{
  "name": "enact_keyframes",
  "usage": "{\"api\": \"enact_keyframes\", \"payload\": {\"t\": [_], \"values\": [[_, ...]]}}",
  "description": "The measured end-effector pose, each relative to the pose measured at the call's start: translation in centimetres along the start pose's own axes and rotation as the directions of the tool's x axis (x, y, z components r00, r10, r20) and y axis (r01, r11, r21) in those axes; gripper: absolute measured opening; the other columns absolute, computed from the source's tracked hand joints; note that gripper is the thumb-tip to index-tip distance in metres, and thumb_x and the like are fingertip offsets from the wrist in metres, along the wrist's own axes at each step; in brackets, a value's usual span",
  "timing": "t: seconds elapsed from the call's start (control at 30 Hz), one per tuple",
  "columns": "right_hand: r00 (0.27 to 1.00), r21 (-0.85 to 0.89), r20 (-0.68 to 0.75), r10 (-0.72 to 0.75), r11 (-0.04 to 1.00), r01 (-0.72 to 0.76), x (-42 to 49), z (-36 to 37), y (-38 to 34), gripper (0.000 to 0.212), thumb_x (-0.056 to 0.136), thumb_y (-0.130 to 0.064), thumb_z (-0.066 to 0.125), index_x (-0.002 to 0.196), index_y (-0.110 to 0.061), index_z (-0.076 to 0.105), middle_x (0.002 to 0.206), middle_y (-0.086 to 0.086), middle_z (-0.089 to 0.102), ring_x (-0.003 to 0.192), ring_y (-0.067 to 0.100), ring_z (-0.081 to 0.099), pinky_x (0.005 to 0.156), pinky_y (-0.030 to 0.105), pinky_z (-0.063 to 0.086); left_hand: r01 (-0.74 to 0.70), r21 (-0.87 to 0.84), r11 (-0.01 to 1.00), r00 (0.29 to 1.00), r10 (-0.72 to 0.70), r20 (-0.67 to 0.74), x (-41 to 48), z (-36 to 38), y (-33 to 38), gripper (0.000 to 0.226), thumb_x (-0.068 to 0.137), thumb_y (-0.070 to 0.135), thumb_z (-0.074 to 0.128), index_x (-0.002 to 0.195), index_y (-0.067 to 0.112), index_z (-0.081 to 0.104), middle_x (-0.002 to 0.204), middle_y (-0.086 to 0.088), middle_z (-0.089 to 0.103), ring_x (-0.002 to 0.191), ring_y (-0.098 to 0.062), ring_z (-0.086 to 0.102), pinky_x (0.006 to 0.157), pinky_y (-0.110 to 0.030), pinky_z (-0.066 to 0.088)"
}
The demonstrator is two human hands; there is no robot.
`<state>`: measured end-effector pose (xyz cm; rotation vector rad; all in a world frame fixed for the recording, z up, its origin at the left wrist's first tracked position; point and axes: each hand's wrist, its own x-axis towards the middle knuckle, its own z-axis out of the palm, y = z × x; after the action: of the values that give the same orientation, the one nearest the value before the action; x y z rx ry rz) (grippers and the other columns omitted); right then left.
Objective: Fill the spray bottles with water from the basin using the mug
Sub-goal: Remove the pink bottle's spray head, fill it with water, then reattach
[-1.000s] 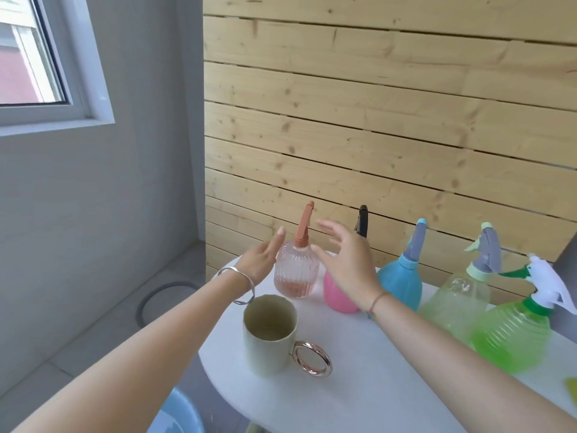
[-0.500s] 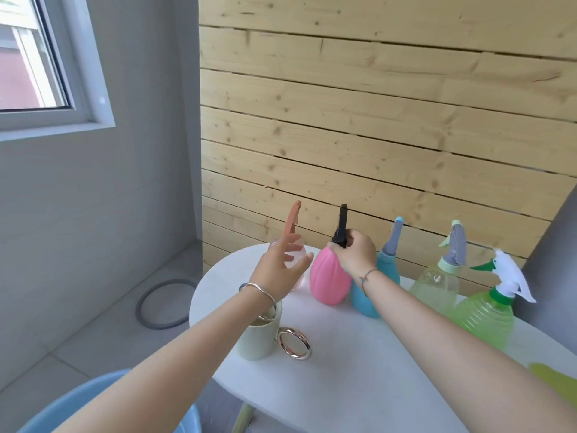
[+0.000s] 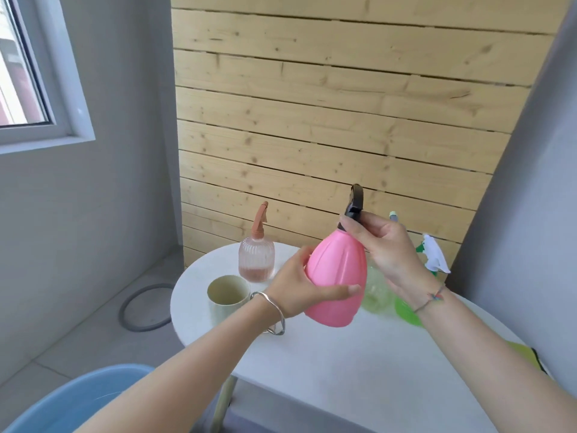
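Pink bottle, on the table a moment ago, now lifted clear, left hand clasping its body, right hand pinching the black sprayer, likely for unscrewing; mug left, basin near-left.

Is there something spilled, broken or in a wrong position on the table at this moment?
Nothing stands out. The pink spray bottle is tilted only because the left hand and right hand hold it above the white table. The mug and the ribbed clear bottle stand upright, with no puddle visible.
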<state>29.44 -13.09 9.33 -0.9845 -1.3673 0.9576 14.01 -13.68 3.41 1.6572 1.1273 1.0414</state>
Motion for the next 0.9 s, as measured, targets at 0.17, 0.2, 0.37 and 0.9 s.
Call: {"api": "enact_keyframes", "payload": {"t": [0.17, 0.2, 0.37, 0.9], "values": [[0.997, 0.13, 0.067, 0.04, 0.99, -0.048, -1.8, -2.4, -0.3, 0.047, 0.067, -0.042, 0.077, 0.1, -0.008, 0.071, 0.097, 0.007, 0.072, 0.092, 0.015, 0.065, 0.082, 0.022, 0.052, 0.116, -0.253, 0.961, 0.967, -0.05, 0.251, -2.0, 0.6, 1.4, 0.068, 0.05, 0.049, 0.078, 0.111, 0.028, 0.058, 0.104, 0.006, 0.071, 0.09, -0.006, 0.068, 0.074, -0.021, 0.054], [0.992, 0.187, 0.111, 0.058, 0.979, -0.079, -2.1, -2.8, -0.2, 0.056, 0.064, -0.048, 0.079, 0.102, -0.008, 0.07, 0.1, 0.007, 0.071, 0.095, 0.017, 0.064, 0.085, 0.024, 0.051, 0.173, -0.314, 0.934, 0.938, -0.059, 0.341, -2.5, 0.4, 1.8, 0.062, 0.054, 0.046, 0.077, 0.109, 0.025, 0.058, 0.099, 0.006, 0.073, 0.086, -0.007, 0.069, 0.074, -0.021, 0.054], [0.986, 0.331, 0.155, 0.058, 0.938, -0.108, -3.6, -3.3, 0.1, 0.059, 0.062, -0.056, 0.079, 0.101, -0.013, 0.068, 0.101, 0.003, 0.067, 0.097, 0.017, 0.061, 0.085, 0.027, 0.049, 0.283, -0.434, 0.856, 0.883, -0.056, 0.465, -3.6, 0.7, 2.4, 0.084, 0.05, 0.054, 0.083, 0.122, 0.022, 0.054, 0.106, 0.002, 0.071, 0.093, -0.011, 0.068, 0.078, -0.025, 0.054], [0.995, 0.369, -0.093, 0.033, 0.929, 0.003, -5.1, -2.9, -1.1, 0.017, 0.083, -0.028, 0.064, 0.089, -0.014, 0.07, 0.088, -0.001, 0.07, 0.081, 0.011, 0.066, 0.076, 0.025, 0.055, 0.126, -0.182, 0.975, 0.989, -0.109, 0.1, -3.9, 3.9, 4.1, 0.048, 0.096, 0.06, 0.036, 0.135, 0.035, 0.046, 0.123, 0.009, 0.056, 0.11, -0.009, 0.054, 0.096, -0.028, 0.045]]}}
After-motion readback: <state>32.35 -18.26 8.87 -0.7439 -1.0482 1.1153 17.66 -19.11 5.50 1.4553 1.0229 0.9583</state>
